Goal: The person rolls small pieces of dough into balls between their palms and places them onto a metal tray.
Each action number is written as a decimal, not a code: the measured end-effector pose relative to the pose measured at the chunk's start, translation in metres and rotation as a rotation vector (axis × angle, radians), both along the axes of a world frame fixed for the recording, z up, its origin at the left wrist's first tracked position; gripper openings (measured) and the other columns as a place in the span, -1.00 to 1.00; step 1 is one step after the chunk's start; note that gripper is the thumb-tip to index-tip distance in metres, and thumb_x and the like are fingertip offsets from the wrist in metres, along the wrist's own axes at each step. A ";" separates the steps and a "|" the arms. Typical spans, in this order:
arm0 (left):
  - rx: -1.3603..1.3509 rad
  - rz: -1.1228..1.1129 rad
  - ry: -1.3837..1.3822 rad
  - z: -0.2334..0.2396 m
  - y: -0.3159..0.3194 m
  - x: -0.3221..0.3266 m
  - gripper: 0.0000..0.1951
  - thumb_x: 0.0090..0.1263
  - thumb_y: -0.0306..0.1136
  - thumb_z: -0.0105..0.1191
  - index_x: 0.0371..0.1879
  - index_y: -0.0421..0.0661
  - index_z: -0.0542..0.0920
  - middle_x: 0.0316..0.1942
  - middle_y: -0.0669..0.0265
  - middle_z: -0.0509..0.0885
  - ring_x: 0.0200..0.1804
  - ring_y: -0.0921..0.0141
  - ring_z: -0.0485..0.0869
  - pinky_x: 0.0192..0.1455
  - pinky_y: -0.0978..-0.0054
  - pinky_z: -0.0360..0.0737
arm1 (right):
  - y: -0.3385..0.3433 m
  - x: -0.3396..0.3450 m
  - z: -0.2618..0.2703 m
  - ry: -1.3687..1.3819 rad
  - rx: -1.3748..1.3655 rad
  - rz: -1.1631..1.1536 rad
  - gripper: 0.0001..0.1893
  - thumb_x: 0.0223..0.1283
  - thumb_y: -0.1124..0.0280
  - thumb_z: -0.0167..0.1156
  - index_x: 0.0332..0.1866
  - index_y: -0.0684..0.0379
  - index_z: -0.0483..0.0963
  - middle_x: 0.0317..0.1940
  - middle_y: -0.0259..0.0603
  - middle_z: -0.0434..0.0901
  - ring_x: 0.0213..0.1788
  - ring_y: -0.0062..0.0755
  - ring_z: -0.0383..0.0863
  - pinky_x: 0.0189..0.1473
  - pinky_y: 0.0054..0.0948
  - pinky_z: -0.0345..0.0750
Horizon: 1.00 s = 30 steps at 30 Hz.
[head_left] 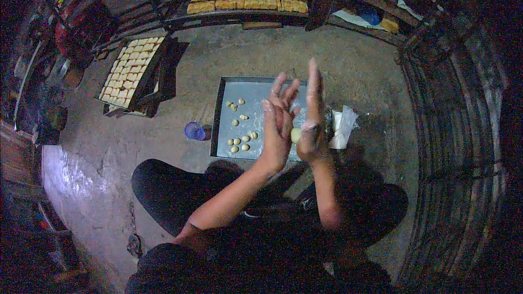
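Both my hands are raised over a floured metal baking tray [217, 106] on the floor. A pale dough ball [296, 135] sits between the two palms, near their heels. My left hand [281, 120] has its fingers spread and slightly bent. Beside it, my right hand [314, 118] is upright, seen edge-on, with straight fingers and flour on it. Several small dough balls [245, 147] lie at the tray's near left, and several smaller dough pieces [233, 107] lie farther up. My hands hide the tray's right part.
A purple plastic cup [194, 131] stands left of the tray. White powder in a clear plastic bag [341, 126] lies to the right. Stacked trays of pale dough pieces [130, 69] stand at the back left. Browned baked goods [261, 5] fill racks at the back. My folded legs flank the tray's near side.
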<state>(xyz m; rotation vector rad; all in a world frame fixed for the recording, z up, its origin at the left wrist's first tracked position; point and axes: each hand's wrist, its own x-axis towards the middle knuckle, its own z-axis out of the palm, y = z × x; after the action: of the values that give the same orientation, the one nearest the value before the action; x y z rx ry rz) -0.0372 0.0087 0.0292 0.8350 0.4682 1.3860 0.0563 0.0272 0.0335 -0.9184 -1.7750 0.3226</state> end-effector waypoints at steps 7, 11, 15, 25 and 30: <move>-0.098 0.056 0.045 0.020 0.004 -0.016 -0.21 0.56 0.28 -0.58 0.53 -0.14 -0.05 0.46 -0.02 0.21 0.53 0.17 0.15 0.56 0.21 0.03 | -0.020 -0.030 0.007 0.020 -0.091 0.072 0.17 0.18 -0.54 -0.44 0.56 0.40 -0.24 0.57 0.24 -0.23 0.61 0.14 -0.24 0.55 0.00 -0.29; 0.018 0.007 0.068 0.012 -0.006 -0.003 -0.18 0.52 0.34 -0.60 0.54 -0.09 -0.04 0.47 0.03 0.21 0.55 0.17 0.10 0.54 0.08 -0.03 | -0.009 -0.011 0.011 0.071 -0.025 0.061 0.23 0.11 -0.64 -0.52 0.56 0.37 -0.27 0.59 0.19 -0.30 0.63 0.09 -0.36 0.55 -0.02 -0.43; 0.003 0.014 -0.016 0.012 0.006 -0.008 -0.19 0.53 0.33 -0.59 0.53 -0.10 -0.01 0.46 0.03 0.22 0.54 0.17 0.12 0.55 0.13 -0.01 | -0.015 -0.013 0.002 0.063 -0.208 0.013 0.18 0.16 -0.59 -0.58 0.57 0.35 -0.21 0.58 0.14 -0.15 0.59 0.05 -0.10 0.53 -0.08 -0.08; 0.008 -0.027 0.104 0.006 0.000 -0.001 -0.13 0.47 0.41 -0.56 0.52 -0.06 0.00 0.48 0.08 0.16 0.54 0.21 0.10 0.56 0.16 -0.07 | -0.010 -0.012 0.013 0.069 -0.047 0.050 0.23 0.11 -0.64 -0.51 0.56 0.37 -0.27 0.59 0.17 -0.29 0.62 0.07 -0.35 0.56 -0.05 -0.38; -0.002 0.070 0.015 0.014 0.013 -0.012 -0.20 0.52 0.34 -0.56 0.50 -0.09 0.04 0.42 0.06 0.24 0.51 0.21 0.14 0.56 0.18 -0.01 | -0.015 -0.025 0.002 0.013 -0.142 0.064 0.19 0.15 -0.58 -0.55 0.56 0.39 -0.23 0.56 0.18 -0.13 0.56 0.04 -0.05 0.54 -0.09 -0.17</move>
<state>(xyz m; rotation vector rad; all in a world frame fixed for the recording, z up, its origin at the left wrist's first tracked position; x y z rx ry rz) -0.0496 0.0213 0.0430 0.8351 0.5145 1.4437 0.0315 0.0121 0.0351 -0.9582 -1.7892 0.4994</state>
